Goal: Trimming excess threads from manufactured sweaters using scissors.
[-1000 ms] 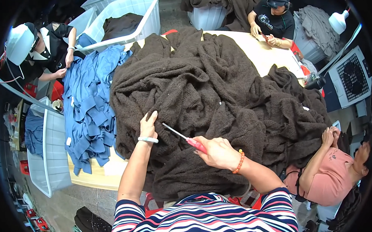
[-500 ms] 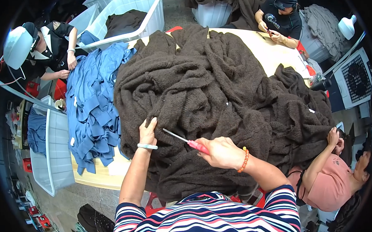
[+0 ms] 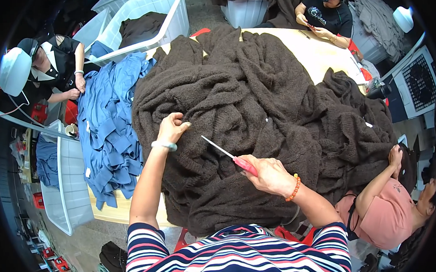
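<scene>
A large heap of dark brown knit garments (image 3: 239, 183) covers the table in front of me. My left hand (image 3: 171, 129), wearing a pale bangle, is over the left part of the heap. Its fingers are bent in toward the thumb; whatever they pinch, if anything, is too small to make out. My right hand (image 3: 271, 174), with an orange bead bracelet, is closed around the red handle of a slim pointed metal tool (image 3: 217, 147). The tool's tip points up and left, over the knit and a little to the right of my left hand.
Blue garments (image 3: 113, 126) lie piled at the table's left edge, beside a white plastic bin (image 3: 69, 186). Another bin (image 3: 176, 26) stands far left. One co-worker (image 3: 54, 70) handles the blue pile, another (image 3: 327, 19) sits far right, and a person in pink (image 3: 384, 211) is near right.
My left hand has moved up and away from the fold it was pinching. My right hand has shifted slightly right, still holding the tool. The whole view has turned slightly.
</scene>
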A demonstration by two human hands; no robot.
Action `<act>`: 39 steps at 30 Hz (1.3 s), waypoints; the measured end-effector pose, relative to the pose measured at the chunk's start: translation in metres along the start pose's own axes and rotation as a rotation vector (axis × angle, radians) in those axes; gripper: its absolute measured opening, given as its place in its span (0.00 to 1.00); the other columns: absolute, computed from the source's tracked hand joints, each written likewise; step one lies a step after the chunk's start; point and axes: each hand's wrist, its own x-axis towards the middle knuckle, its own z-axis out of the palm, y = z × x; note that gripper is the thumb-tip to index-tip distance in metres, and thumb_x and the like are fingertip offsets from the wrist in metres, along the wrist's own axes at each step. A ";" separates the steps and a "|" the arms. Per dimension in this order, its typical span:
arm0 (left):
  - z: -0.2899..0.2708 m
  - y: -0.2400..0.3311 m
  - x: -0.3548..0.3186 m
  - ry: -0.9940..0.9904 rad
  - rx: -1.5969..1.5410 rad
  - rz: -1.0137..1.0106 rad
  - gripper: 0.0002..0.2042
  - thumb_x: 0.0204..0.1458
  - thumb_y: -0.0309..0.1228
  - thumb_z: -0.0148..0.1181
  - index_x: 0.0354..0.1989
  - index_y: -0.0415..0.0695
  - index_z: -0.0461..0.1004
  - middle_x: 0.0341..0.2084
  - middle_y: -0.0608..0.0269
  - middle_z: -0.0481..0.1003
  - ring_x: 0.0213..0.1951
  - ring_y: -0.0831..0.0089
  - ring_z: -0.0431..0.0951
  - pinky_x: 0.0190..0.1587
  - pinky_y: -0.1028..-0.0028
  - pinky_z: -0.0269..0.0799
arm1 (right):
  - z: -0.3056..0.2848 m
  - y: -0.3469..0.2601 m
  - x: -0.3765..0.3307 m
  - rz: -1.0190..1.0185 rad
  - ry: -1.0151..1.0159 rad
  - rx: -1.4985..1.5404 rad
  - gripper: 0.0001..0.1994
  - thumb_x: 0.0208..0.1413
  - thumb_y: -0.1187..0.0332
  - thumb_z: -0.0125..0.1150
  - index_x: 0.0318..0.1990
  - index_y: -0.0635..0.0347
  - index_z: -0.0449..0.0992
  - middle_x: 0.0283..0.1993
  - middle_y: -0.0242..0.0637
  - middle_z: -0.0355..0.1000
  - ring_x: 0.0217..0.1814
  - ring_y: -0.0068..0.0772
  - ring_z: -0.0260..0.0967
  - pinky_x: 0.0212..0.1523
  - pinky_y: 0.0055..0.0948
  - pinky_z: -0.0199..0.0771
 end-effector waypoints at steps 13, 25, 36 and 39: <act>0.007 -0.029 -0.011 -0.093 -0.512 0.031 0.04 0.52 0.21 0.63 0.36 0.36 0.79 0.30 0.69 0.79 0.31 0.85 0.75 0.36 0.84 0.71 | 0.008 -0.011 0.030 0.037 -0.008 -0.070 0.15 0.57 0.62 0.59 0.49 0.56 0.70 0.30 0.49 0.75 0.35 0.54 0.75 0.39 0.47 0.73; 0.011 -0.021 -0.013 -0.173 -0.559 0.028 0.05 0.52 0.20 0.62 0.37 0.36 0.79 0.31 0.68 0.79 0.33 0.83 0.75 0.39 0.82 0.72 | 0.011 -0.008 0.040 0.011 -0.008 -0.108 0.13 0.56 0.63 0.58 0.43 0.62 0.71 0.29 0.50 0.76 0.35 0.54 0.76 0.38 0.48 0.74; 0.047 0.072 0.032 0.169 0.741 0.847 0.24 0.40 0.26 0.66 0.51 0.46 0.73 0.47 0.55 0.71 0.49 0.57 0.70 0.48 0.67 0.68 | -0.001 0.022 0.005 0.158 0.034 0.008 0.14 0.57 0.62 0.57 0.50 0.52 0.70 0.30 0.50 0.75 0.36 0.56 0.75 0.40 0.50 0.74; 0.061 0.053 0.059 0.100 0.177 0.662 0.08 0.46 0.23 0.61 0.35 0.37 0.80 0.28 0.57 0.77 0.32 0.62 0.77 0.38 0.70 0.73 | -0.009 0.024 0.004 0.190 0.094 -0.011 0.13 0.57 0.62 0.57 0.48 0.52 0.70 0.29 0.49 0.75 0.35 0.57 0.75 0.39 0.50 0.74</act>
